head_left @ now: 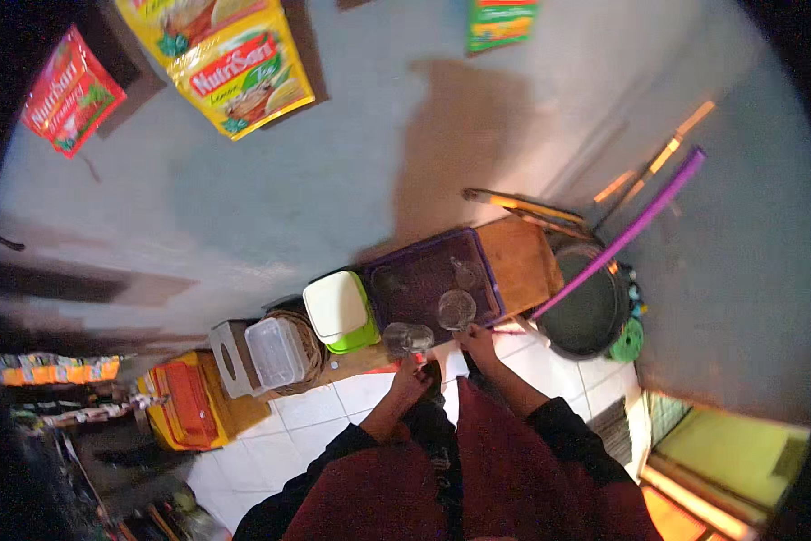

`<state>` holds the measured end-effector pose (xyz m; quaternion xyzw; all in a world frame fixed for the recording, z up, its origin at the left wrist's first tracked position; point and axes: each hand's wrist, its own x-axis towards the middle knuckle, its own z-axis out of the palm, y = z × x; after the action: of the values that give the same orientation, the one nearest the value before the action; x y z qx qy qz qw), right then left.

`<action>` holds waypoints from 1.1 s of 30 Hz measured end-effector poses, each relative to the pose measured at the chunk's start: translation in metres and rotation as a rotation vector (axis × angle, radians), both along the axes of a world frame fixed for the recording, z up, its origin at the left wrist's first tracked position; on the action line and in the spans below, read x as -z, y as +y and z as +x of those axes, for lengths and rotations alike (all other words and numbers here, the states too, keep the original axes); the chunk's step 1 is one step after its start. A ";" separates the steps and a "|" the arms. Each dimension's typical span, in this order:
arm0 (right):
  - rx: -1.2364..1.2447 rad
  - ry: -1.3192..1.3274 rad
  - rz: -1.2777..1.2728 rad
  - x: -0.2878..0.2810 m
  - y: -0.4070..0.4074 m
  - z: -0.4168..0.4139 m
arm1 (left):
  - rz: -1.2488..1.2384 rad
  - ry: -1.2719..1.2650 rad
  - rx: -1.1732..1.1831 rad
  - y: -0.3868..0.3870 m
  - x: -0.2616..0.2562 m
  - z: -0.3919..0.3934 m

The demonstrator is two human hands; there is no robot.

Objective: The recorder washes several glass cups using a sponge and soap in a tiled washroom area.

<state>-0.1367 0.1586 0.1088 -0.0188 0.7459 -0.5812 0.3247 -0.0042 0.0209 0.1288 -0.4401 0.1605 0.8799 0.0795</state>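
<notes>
My left hand (413, 380) is at the front edge of a dark purple-rimmed tray (405, 264), its fingers around the lower part of a clear glass (409, 339) that lies tilted. To its right, my right hand (476, 340) touches a second clear glass (457, 310) over the tray; whether it grips that glass is too blurred to tell. Another small clear glass item (464, 272) stands farther back on the tray. Left of the tray sits a green container with a white lid (336, 308).
A clear plastic box (277, 354), a woven basket (317, 351) and a grey board with a slot (228, 358) are at the left. On the right are a wooden surface (519, 260), a purple stick (622, 237) and a large dark pan (585, 304). Drink sachets (246, 78) hang on the wall.
</notes>
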 end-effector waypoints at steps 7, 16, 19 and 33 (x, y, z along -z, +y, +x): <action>0.344 -0.034 -0.002 -0.092 0.083 0.072 | -0.830 0.292 0.699 -0.013 -0.020 -0.016; 1.064 -0.101 0.123 -0.119 0.216 0.156 | -0.750 0.685 1.173 0.089 -0.098 -0.099; 1.340 0.047 -0.014 -0.117 0.253 0.177 | -0.669 0.855 1.280 0.153 -0.105 -0.111; 1.720 -0.082 0.102 -0.115 0.493 0.319 | -0.428 0.477 1.753 0.515 -0.100 -0.031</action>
<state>0.1819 0.6520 0.2240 0.5883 0.5139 -0.5911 -0.2010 -0.0348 0.5361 0.2291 0.0252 0.6060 0.5246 0.5974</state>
